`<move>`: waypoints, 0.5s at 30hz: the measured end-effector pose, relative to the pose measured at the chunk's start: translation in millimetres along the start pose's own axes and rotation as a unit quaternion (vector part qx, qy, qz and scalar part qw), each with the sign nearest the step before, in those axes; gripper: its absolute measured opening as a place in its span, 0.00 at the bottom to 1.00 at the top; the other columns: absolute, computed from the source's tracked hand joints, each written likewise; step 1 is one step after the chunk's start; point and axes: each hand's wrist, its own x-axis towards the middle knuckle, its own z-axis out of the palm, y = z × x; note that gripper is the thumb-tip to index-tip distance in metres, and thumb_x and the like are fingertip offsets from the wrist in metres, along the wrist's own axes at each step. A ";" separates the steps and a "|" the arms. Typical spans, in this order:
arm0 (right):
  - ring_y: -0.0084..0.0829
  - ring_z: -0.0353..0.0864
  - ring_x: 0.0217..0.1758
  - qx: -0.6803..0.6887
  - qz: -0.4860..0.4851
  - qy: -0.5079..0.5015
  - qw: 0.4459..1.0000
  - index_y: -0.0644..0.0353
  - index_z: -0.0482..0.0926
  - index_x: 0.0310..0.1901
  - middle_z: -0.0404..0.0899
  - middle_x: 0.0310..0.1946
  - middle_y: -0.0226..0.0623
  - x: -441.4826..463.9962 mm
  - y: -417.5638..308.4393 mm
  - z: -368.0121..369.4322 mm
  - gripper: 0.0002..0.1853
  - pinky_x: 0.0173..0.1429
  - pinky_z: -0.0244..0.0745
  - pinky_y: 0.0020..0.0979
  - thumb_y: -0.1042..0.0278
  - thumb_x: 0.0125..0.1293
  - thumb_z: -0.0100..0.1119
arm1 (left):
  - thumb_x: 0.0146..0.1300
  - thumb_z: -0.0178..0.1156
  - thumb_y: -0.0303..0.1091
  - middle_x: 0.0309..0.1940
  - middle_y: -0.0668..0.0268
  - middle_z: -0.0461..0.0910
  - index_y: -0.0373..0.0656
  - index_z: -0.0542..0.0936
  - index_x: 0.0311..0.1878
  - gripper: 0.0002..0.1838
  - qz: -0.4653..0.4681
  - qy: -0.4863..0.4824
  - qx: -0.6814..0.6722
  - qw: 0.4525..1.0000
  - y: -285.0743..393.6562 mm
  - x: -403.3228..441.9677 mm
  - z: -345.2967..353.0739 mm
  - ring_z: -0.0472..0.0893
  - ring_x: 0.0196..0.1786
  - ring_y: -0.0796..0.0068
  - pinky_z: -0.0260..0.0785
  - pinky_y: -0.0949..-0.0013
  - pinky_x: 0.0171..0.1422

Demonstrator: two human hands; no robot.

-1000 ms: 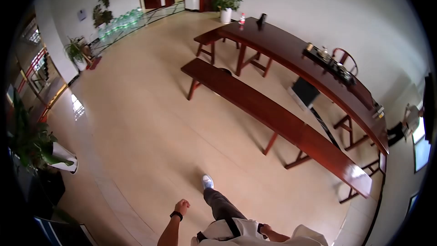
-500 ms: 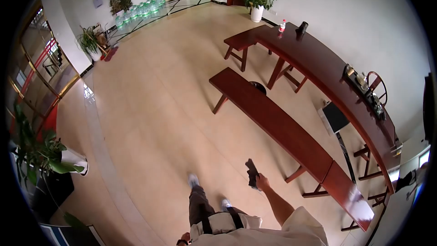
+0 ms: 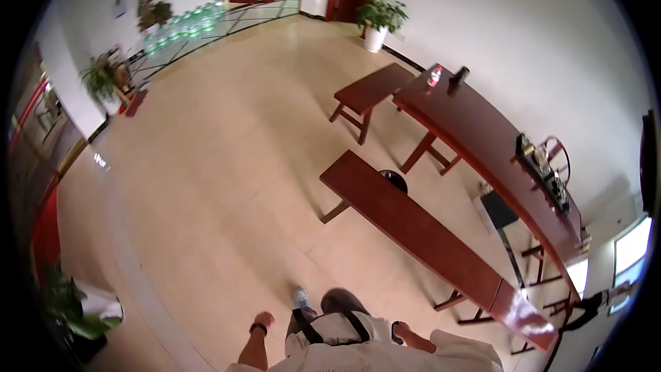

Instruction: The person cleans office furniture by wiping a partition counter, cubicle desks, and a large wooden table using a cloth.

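Note:
My left hand (image 3: 264, 319), with a black band at the wrist, hangs over the tiled floor (image 3: 227, 234) left of my body. Its fingers are too blurred to read, and I see nothing in it. Beside my right hip, my right hand (image 3: 401, 331) is closed round a dark object (image 3: 396, 335), of which only an edge shows. A white shoe (image 3: 301, 297) is on the floor between my hands. Ahead to the right of my right hand stands a long dark-red bench (image 3: 413, 227).
A curved dark-red table (image 3: 482, 131) holds a red-labelled bottle (image 3: 434, 76), a black container (image 3: 458, 76) and a tea tray (image 3: 544, 173). A short bench (image 3: 372, 88) stands at its far end. Potted plants (image 3: 375, 38) and green-tinted bottles (image 3: 182, 26) line the far side.
My right hand has drawn back to my hip with the dark object, from out in front. My left hand has swung forward. The view has shifted, and the benches and table appear lower.

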 end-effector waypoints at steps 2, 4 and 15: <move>0.46 0.75 0.58 0.031 0.037 -0.044 0.998 0.56 0.79 0.50 0.78 0.52 0.50 -14.0 -45.0 0.4 0.20 0.59 0.72 0.40 0.56 0.63 0.44 | 0.56 0.52 0.36 0.28 0.63 0.83 0.45 0.80 0.26 0.10 -0.118 0.087 -0.235 0.961 13.5 50.9 -98.3 0.82 0.35 0.66 0.74 0.63 0.42; 0.47 0.77 0.56 0.061 0.032 -0.013 0.998 0.58 0.81 0.48 0.79 0.50 0.50 -18.1 -87.8 -2.1 0.21 0.58 0.73 0.41 0.56 0.61 0.46 | 0.60 0.48 0.35 0.25 0.64 0.82 0.43 0.78 0.28 0.11 -0.117 0.157 -0.373 0.907 29.5 106.8 -173.3 0.81 0.32 0.68 0.73 0.65 0.42; 0.48 0.82 0.46 0.253 0.005 0.122 0.960 0.61 0.81 0.42 0.82 0.38 0.52 119.6 -349.2 -46.1 0.20 0.50 0.76 0.45 0.53 0.57 0.54 | 0.63 0.47 0.27 0.26 0.63 0.80 0.42 0.77 0.31 0.10 0.077 0.034 -0.126 0.988 49.1 282.1 -366.6 0.80 0.32 0.69 0.72 0.67 0.42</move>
